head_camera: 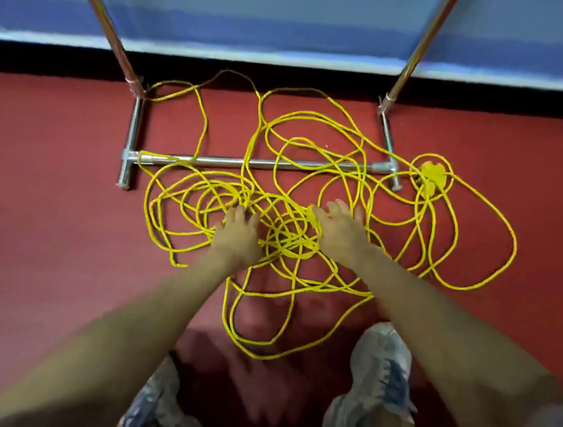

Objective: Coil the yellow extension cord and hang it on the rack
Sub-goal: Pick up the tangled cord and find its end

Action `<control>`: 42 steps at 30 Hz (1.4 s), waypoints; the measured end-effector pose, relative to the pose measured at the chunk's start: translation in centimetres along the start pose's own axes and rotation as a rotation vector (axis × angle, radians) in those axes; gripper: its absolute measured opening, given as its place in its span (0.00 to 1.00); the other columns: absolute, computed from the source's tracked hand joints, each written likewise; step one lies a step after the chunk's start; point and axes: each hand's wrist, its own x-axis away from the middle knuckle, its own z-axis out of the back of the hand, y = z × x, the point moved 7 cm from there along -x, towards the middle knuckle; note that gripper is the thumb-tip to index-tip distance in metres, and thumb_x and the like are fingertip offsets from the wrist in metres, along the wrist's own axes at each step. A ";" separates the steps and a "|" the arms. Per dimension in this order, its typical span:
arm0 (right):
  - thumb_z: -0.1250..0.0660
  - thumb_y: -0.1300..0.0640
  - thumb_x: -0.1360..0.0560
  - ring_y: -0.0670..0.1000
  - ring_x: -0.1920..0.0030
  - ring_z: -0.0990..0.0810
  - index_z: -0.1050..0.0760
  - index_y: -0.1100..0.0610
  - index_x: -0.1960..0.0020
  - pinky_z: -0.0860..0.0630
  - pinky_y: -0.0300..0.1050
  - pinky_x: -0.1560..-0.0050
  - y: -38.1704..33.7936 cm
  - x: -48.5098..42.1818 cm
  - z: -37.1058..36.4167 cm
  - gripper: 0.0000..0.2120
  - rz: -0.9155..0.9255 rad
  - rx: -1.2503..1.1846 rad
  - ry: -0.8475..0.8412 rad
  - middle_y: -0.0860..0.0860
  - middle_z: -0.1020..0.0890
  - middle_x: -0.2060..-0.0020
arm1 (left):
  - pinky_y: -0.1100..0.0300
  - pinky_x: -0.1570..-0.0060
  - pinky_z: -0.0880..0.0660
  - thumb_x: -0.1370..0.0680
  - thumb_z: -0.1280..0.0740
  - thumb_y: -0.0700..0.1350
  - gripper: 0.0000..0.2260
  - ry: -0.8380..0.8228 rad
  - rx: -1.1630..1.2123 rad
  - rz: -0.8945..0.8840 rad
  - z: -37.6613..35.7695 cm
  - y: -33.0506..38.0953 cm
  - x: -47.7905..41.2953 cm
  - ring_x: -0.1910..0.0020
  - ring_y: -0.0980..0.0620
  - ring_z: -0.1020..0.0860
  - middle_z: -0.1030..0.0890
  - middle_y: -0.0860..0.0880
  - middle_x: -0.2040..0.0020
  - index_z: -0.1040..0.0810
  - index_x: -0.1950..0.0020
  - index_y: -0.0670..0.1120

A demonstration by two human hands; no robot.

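Observation:
A long yellow extension cord point(300, 294) lies in a loose tangle of several loops on the red floor, draped over the low crossbar of a metal rack point(230, 163). Its round yellow socket end point(432, 174) sits at the right, beside the rack's right foot. My left hand point(238, 231) reaches down into the dense middle of the tangle, fingers spread and touching strands. My right hand point(340, 231) lies on the tangle just to the right, fingers spread over the cord. Neither hand plainly grips a strand.
The rack's two copper-coloured uprights point(100, 13) rise to the top left and top right. A black skirting strip point(286, 79) and a blue wall run behind. My two sneakers point(379, 364) stand at the bottom, near the closest cord loop.

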 end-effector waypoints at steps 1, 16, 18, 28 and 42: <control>0.40 0.57 0.24 0.57 0.25 0.47 0.44 0.54 0.25 0.46 0.64 0.29 0.3 -0.5 -1.3 0.28 -0.024 0.003 -0.053 0.57 0.38 0.28 | 0.43 0.30 0.40 0.22 0.36 0.52 0.29 -0.024 -0.001 -0.009 -1.0 0.4 -0.7 0.25 0.40 0.44 0.44 0.39 0.24 0.40 0.24 0.45; 0.42 0.65 0.23 0.61 0.35 0.33 0.35 0.58 0.33 0.33 0.55 0.39 1.2 -3.3 -6.1 0.19 -0.147 -0.148 0.018 0.59 0.28 0.38 | 0.47 0.35 0.37 0.22 0.40 0.43 0.21 0.095 0.011 -0.132 -4.8 4.1 -2.6 0.33 0.44 0.31 0.27 0.47 0.34 0.31 0.29 0.50; 0.42 0.66 0.24 0.61 0.36 0.32 0.32 0.55 0.33 0.32 0.54 0.38 1.1 -2.5 -6.1 0.21 -0.099 -0.228 -0.049 0.59 0.27 0.39 | 0.48 0.37 0.34 0.22 0.37 0.43 0.20 0.153 0.108 -0.156 -3.1 4.2 -1.6 0.36 0.42 0.28 0.25 0.45 0.37 0.29 0.30 0.48; 0.37 0.60 0.22 0.59 0.43 0.25 0.24 0.60 0.39 0.32 0.48 0.43 -1.6 4.7 6.6 0.13 0.213 -0.463 -0.052 0.61 0.24 0.47 | 0.49 0.53 0.26 0.24 0.32 0.47 0.10 0.445 0.431 -0.218 9.8 2.6 7.6 0.52 0.40 0.20 0.17 0.42 0.53 0.18 0.45 0.45; 0.32 0.58 0.25 0.51 0.49 0.27 0.19 0.55 0.45 0.33 0.42 0.45 -2.7 19.2 33.8 0.10 0.308 -0.809 0.698 0.51 0.27 0.56 | 0.63 0.55 0.38 0.23 0.30 0.45 0.09 0.788 0.627 -0.273 30.1 4.4 24.3 0.48 0.49 0.28 0.25 0.42 0.54 0.17 0.47 0.43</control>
